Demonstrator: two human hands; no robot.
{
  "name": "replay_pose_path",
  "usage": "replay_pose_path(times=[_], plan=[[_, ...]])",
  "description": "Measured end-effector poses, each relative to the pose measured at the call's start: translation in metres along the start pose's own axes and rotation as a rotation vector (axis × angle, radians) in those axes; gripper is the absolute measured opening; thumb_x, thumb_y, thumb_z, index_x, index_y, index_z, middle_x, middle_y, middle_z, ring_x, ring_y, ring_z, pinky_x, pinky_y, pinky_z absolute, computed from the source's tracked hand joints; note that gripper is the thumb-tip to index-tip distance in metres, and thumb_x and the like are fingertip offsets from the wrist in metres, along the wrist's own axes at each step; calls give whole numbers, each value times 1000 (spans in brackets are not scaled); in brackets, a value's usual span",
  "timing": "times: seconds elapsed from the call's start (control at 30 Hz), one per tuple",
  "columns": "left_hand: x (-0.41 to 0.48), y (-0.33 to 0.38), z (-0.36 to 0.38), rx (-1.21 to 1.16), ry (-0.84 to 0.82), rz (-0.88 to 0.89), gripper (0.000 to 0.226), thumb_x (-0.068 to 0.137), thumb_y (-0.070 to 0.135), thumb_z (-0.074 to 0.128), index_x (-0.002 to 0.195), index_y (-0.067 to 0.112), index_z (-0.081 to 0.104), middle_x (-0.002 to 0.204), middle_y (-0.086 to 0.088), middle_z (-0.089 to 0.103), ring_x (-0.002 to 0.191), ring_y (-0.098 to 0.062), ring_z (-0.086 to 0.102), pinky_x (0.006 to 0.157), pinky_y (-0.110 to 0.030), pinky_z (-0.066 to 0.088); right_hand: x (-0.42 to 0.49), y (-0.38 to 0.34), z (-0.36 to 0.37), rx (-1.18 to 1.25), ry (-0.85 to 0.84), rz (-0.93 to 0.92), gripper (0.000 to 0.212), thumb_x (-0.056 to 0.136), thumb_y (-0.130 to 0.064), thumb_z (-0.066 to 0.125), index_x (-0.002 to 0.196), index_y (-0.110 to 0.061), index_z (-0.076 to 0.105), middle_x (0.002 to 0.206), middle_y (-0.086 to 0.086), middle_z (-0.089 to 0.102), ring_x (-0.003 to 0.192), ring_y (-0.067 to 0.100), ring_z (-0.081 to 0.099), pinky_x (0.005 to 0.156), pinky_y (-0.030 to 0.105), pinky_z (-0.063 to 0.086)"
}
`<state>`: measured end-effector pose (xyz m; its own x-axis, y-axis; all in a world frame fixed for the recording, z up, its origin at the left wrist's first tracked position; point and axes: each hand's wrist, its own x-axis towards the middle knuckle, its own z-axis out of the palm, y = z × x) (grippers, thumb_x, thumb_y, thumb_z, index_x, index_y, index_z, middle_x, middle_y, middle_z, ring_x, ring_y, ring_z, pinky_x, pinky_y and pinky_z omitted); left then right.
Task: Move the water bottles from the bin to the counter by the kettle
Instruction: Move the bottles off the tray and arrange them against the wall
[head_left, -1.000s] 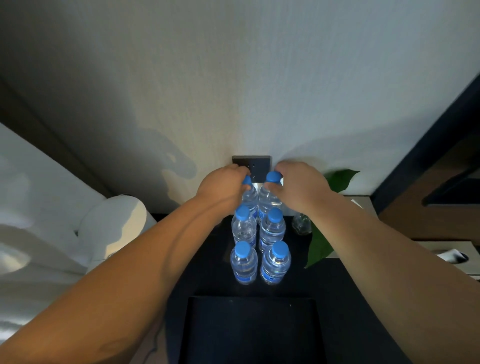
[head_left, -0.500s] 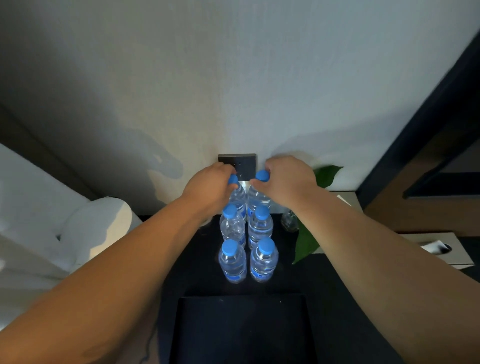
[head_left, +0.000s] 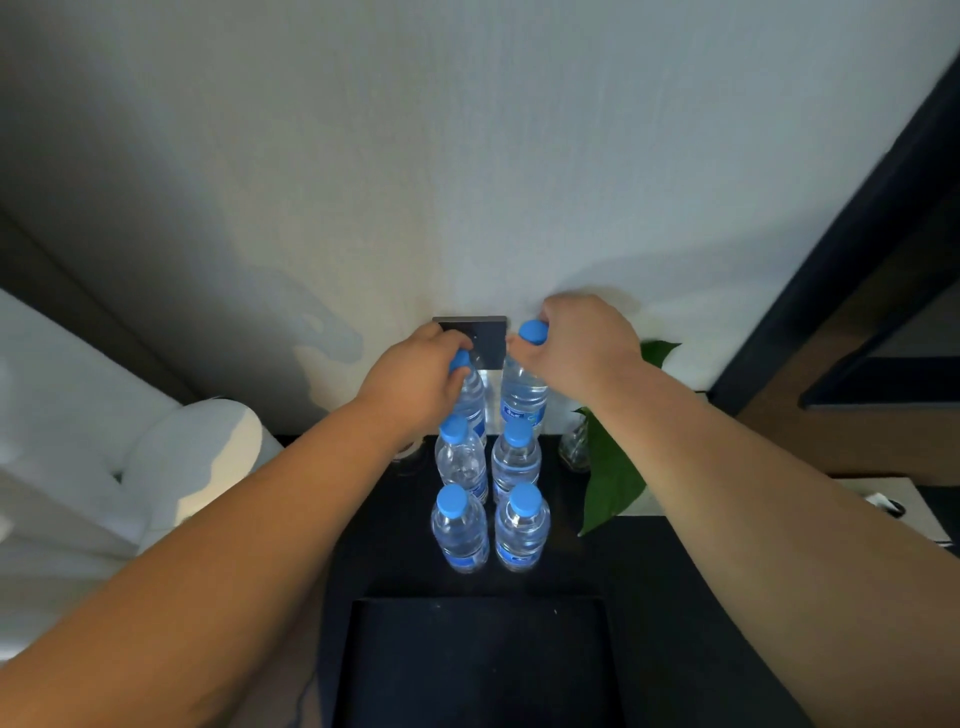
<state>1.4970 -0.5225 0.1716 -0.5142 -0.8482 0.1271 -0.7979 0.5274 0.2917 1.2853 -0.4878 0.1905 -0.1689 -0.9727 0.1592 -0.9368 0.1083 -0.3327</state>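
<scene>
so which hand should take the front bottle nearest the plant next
Right hand, likely: that front bottle stands in the right column on its side; the left hand would cross over.

Every bottle (head_left: 460, 540) of the 6 is clear, glossy plastic, and each cap (head_left: 451, 501) is smooth blue plastic with a dull sheen. The labels (head_left: 470, 560) look like thin glossy film. The desk (head_left: 395, 545) is black and matt, as is the bin (head_left: 478, 665) at its near edge. The wall (head_left: 467, 156) is white with a fine rough grain, and the plate (head_left: 485, 338) on it is dark and glossy. The leaf (head_left: 613, 478) is waxy green. The pillow (head_left: 171, 467) is white matt cloth.
</scene>
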Motion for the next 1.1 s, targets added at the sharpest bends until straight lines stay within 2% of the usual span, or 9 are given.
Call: replay_pose_path(times=[0.2,0.33,0.53,0.7,0.8,1.0,1.1], plan=[[-1,-2,-11,-11,31,39,36,101,23,61,136,15,61,128,-8,59,98,-29,65,84,-37,52,1,-1,-2,2,3,-83,39,90,-57,65,86,-19,56,76,-1,54,74,24,55,60,31,35],[-1,-5,-10,-4,7,52,35,102,18,59,137,13,59,131,-10,58,101,-31,64,85,-36,49,0,-2,3,-5,-8,-103,40,90,-56,66,82,-19,55,70,-4,49,72,23,55,58,31,34],[-2,-12,-8,45,-59,91,38,103,14,57,141,12,55,136,-11,57,110,-32,63,91,-39,52,-9,0,29,-43,-134,-78,33,90,-52,64,82,-21,57,75,-4,54,75,21,58,59,32,38],[0,-12,-7,74,-63,119,33,105,18,57,135,6,56,131,-15,56,103,-34,64,86,-46,53,-12,1,49,7,-224,21,30,88,-49,68,85,-20,62,81,-2,61,76,20,60,54,30,36],[2,-12,-4,125,-64,102,33,105,22,56,131,2,56,127,-18,57,101,-38,64,83,-50,53,-12,-1,52,7,-220,50,31,87,-52,70,87,-22,62,82,-3,61,78,20,61,59,31,42],[5,-11,-8,183,27,99,33,106,29,56,120,-1,57,117,-20,61,94,-39,64,72,-43,43,-12,-2,50,-4,-217,80,32,85,-53,70,86,-23,62,81,-4,60,78,20,61,59,31,41],[8,-10,-11,179,32,119,34,104,31,59,116,-1,57,111,-20,63,91,-40,64,70,-43,44,-13,-2,46,13,-198,85,31,85,-52,70,85,-22,62,80,-3,60,74,19,60,55,30,38]])
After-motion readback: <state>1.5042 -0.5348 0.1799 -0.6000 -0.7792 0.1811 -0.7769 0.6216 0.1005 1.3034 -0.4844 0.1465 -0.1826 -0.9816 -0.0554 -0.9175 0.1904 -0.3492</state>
